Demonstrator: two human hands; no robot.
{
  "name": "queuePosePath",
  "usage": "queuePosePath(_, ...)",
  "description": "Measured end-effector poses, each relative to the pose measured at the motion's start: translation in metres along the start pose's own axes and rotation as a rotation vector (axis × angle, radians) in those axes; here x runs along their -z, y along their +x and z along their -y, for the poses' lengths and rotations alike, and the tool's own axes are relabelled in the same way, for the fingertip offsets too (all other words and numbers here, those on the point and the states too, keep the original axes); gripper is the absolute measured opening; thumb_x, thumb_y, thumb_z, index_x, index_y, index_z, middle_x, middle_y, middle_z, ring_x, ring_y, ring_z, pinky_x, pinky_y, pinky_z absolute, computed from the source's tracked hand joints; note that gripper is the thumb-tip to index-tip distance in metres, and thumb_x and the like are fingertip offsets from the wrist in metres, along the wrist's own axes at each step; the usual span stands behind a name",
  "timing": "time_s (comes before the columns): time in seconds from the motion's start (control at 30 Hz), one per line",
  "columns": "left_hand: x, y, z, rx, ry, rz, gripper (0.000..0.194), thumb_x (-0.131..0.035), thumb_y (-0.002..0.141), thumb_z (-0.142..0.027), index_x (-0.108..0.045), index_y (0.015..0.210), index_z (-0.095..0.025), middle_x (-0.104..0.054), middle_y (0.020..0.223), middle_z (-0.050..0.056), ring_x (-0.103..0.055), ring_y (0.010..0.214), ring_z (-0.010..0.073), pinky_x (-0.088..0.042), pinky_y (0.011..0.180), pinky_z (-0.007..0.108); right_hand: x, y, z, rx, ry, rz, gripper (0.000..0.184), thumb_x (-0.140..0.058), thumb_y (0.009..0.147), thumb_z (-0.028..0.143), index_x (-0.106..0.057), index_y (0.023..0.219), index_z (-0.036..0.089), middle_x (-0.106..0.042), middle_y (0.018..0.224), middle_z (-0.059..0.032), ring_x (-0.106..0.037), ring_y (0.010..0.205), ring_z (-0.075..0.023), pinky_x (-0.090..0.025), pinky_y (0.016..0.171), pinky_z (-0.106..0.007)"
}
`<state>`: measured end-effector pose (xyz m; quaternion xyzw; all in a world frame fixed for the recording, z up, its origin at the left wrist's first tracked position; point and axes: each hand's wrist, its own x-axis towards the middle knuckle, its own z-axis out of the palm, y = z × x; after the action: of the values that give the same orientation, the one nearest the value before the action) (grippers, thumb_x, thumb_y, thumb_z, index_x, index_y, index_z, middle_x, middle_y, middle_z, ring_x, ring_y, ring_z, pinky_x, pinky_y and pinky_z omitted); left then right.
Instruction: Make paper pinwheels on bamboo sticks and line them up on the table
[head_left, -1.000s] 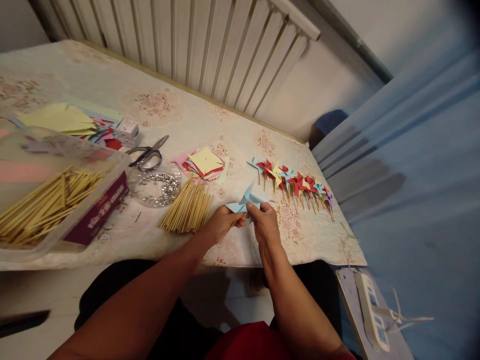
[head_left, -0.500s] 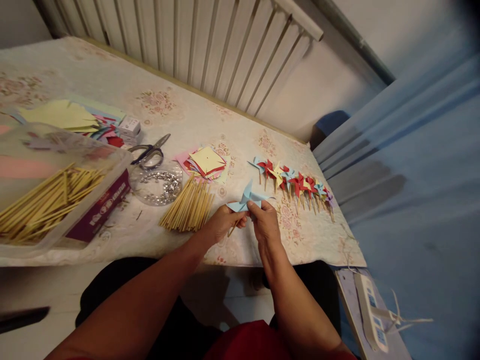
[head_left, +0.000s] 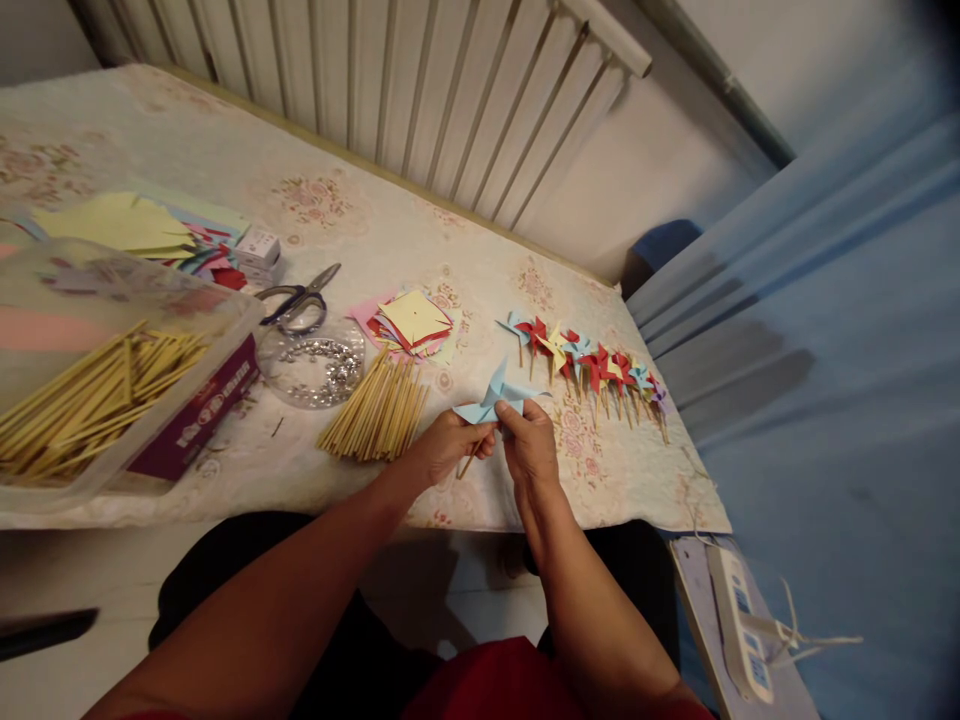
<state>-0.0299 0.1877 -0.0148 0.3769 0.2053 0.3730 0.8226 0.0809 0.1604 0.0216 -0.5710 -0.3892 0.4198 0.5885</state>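
- From where I stand, the blue pinwheel [head_left: 495,400] is up between the person's two hands, over the near side of the table [head_left: 487,505], roughly midway along that edge.
- The left hand [head_left: 448,440] pinches its left blade, with the fingers bent in underneath; the right hand [head_left: 531,437] grips from the other side, its thumb pressed close to the middle of the wheel.
- Both sets of fingers are closed on the piece; what the hidden fingertips do behind the paper I cannot tell.
- The stick [head_left: 470,460] comes out below the wheel, its long axis slanting down and leftward toward the person. Its free end lies nearer the left hand than the right; I cannot tell whether it touches the cloth.
- One blade stands up and away from the person, clear of both thumbs.
- Just left of the left hand lies a bundle of sticks [head_left: 375,412], fanned toward the person, with the paper squares [head_left: 414,320] right behind it.
- Beyond that sits the round tray of shiny metal bits [head_left: 330,370].
- Off past the right hand, well apart from it, a row of pinwheels [head_left: 596,368] lies with sticks pointing back toward the person.
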Motion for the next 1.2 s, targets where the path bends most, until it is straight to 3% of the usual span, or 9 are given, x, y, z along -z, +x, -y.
queuePosePath(0.2,0.001,-0.002,-0.001,0.070,0.005,0.053,0.031,-0.071,0.070,-0.043,-0.060,0.069,-0.013,-0.059,0.063,0.001,-0.054,0.056,0.0117,-0.042,0.062,0.029,0.002,0.001,0.002,-0.014,0.037,0.031,0.028,-0.070,0.069,0.040,-0.049,0.063,0.022,-0.049,0.052,0.0062,-0.046,0.047,-0.0114,-0.040,0.048,-0.026)
queuePosePath(0.47,0.002,-0.004,0.000,0.170,0.187,0.152,0.033,-0.070,0.069,-0.044,-0.059,0.073,-0.013,-0.061,0.066,0.003,-0.057,0.064,0.0133,-0.042,0.068,0.029,0.016,0.009,0.003,-0.088,0.241,0.042,0.028,-0.081,0.060,0.032,-0.057,0.061,0.018,-0.052,0.053,0.0057,-0.046,0.049,-0.0081,-0.040,0.050,-0.022)
queuePosePath(0.6,0.005,-0.002,-0.002,0.073,0.269,0.072,0.026,-0.067,0.070,-0.038,-0.058,0.074,-0.015,-0.059,0.067,0.000,-0.051,0.061,0.0105,-0.037,0.062,0.025,0.023,0.009,-0.002,-0.118,0.279,0.077,0.027,-0.080,0.064,0.039,-0.064,0.070,0.018,-0.058,0.061,0.0033,-0.051,0.055,-0.0091,-0.044,0.053,-0.022)
queuePosePath(0.73,0.006,-0.003,-0.008,0.016,0.268,0.011,0.024,-0.066,0.070,-0.036,-0.055,0.072,-0.015,-0.056,0.066,-0.001,-0.049,0.060,0.0099,-0.037,0.061,0.025,0.035,0.005,-0.014,-0.178,0.274,0.020,0.033,-0.079,0.066,0.042,-0.069,0.086,0.018,-0.065,0.072,0.0005,-0.054,0.059,-0.0091,-0.045,0.055,-0.021)
queuePosePath(0.83,0.005,-0.004,-0.011,0.008,0.276,-0.029,0.022,-0.065,0.068,-0.035,-0.055,0.070,-0.015,-0.055,0.062,-0.002,-0.048,0.059,0.0101,-0.036,0.060,0.025,0.043,-0.003,-0.024,-0.209,0.202,0.017,0.030,-0.079,0.067,0.041,-0.069,0.084,0.018,-0.067,0.072,-0.0008,-0.054,0.057,-0.0090,-0.044,0.054,-0.022)
queuePosePath(0.97,0.004,-0.003,-0.010,-0.010,0.266,-0.097,0.020,-0.066,0.065,-0.032,-0.055,0.068,-0.015,-0.052,0.059,-0.004,-0.045,0.055,0.0089,-0.035,0.058,0.024,0.047,-0.015,-0.036,-0.240,0.114,0.155,0.024,-0.079,0.068,0.037,-0.067,0.070,0.016,-0.066,0.066,-0.0010,-0.051,0.054,-0.0083,-0.040,0.053,-0.022)
queuePosePath(1.2,0.009,0.002,-0.001,-0.048,0.247,-0.166,0.019,-0.065,0.066,-0.030,-0.053,0.066,-0.016,-0.052,0.058,-0.004,-0.045,0.053,0.0078,-0.036,0.055,0.023,0.046,-0.024,-0.052,-0.306,0.045,0.302,0.020,-0.078,0.066,0.033,-0.071,0.076,0.017,-0.069,0.070,-0.0027,-0.052,0.052,-0.0085,-0.038,0.051,-0.022)
